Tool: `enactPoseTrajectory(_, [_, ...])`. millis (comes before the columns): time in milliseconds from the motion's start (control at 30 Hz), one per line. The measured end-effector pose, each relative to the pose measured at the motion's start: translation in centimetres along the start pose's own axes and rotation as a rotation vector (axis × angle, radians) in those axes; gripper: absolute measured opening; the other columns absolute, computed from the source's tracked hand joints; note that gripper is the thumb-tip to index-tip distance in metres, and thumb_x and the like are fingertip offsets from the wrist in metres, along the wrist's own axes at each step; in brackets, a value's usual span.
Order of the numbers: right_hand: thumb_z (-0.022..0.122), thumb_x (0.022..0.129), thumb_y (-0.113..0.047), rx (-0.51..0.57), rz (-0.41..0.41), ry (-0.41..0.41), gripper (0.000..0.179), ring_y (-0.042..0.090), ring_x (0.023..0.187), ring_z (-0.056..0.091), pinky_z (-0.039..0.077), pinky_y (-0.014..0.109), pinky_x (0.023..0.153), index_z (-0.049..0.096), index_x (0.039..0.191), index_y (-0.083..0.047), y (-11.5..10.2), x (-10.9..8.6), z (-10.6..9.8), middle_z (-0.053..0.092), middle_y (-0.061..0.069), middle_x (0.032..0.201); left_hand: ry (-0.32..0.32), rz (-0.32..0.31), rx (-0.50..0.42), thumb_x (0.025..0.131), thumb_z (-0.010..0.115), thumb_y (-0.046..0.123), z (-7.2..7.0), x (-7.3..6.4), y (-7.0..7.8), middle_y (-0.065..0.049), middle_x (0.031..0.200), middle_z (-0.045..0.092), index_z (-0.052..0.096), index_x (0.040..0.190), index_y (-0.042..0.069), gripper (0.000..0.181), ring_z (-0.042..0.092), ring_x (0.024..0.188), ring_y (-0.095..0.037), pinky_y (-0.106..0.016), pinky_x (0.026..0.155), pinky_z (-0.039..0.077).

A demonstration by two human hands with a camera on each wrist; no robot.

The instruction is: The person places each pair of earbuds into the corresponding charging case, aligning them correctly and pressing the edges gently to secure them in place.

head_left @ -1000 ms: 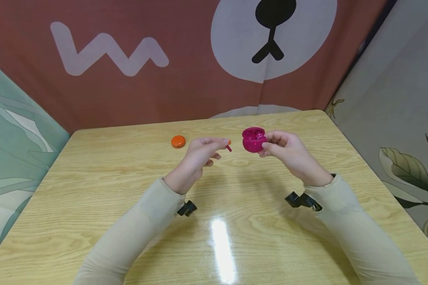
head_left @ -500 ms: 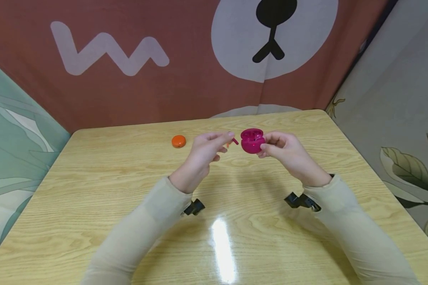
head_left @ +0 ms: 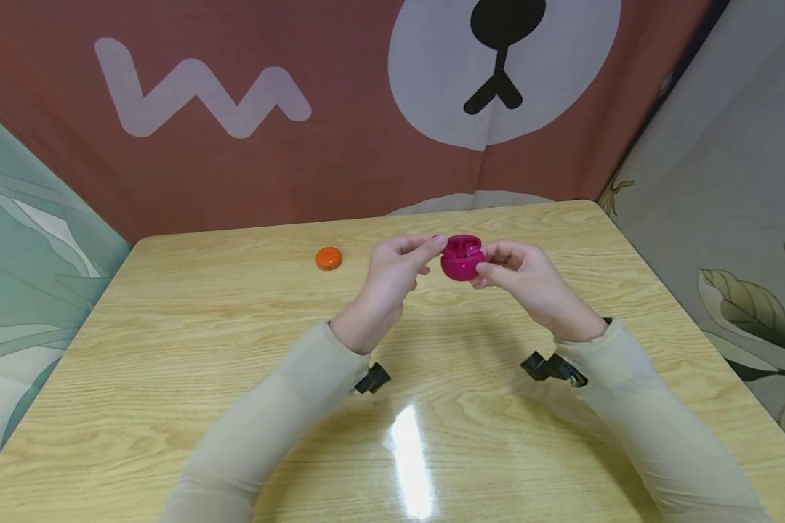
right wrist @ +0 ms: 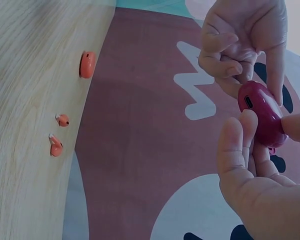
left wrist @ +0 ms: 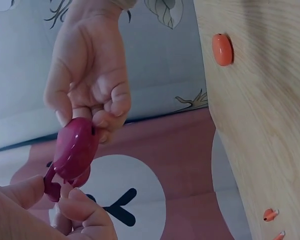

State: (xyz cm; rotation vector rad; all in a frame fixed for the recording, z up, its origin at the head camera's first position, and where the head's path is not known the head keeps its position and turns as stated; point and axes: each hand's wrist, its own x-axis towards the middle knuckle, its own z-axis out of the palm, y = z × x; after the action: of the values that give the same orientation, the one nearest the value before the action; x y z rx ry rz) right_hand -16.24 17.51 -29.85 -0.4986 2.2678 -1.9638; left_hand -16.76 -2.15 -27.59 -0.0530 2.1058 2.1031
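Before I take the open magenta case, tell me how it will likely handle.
The magenta case may feel slippery, given its glossy surface. Its rounded shell would probably rock if pushed on a table, and its raised lid could swing when bumped.

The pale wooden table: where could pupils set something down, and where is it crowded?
Bare room lies left of the beige fabric left sleeve and between it and the matching right sleeve. Farther back is crowded: the glossy round orange case, small orange earbuds and, above the table, the left hand and right hand at the open magenta case.
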Motion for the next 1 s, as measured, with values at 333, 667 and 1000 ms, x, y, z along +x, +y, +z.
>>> enactPoseTrajectory(333, [0.056,0.097,-0.001,-0.001,-0.006,0.001,0.018,0.014,0.082,0.065,0.055,0.027,0.078,0.057,0.106,0.014,0.01,-0.01,0.08,0.066,0.003,0.094,0.026,0.113,0.067,0.089,0.074,0.021,0.39,0.17,-0.19,-0.005,0.103,0.069,0.074,0.104,0.001,0.025,0.056,0.093,-0.015,-0.03,0.078,0.047])
enactPoseTrajectory(667, [0.054,0.097,0.001,-0.022,-0.004,-0.011,0.02,0.019,0.084,0.065,0.055,0.029,0.079,0.056,0.109,0.017,0.22,0.12,0.12,0.066,0.003,0.095,0.074,0.362,0.371,0.087,0.076,0.025,0.52,-0.08,-0.28,-0.002,0.095,0.07,0.077,0.102,0.006,0.025,0.055,0.077,-0.015,-0.024,0.054,0.041])
enactPoseTrajectory(1000, [0.055,0.097,-0.001,-0.034,0.022,-0.007,0.023,0.017,0.085,0.066,0.055,0.029,0.081,0.055,0.112,0.017,0.0,0.02,0.1,0.065,0.006,0.099,0.104,0.449,0.458,0.085,0.078,0.027,0.53,-0.22,-0.54,-0.005,0.118,0.062,0.078,0.099,0.008,0.024,0.055,0.109,-0.02,-0.031,0.079,0.05])
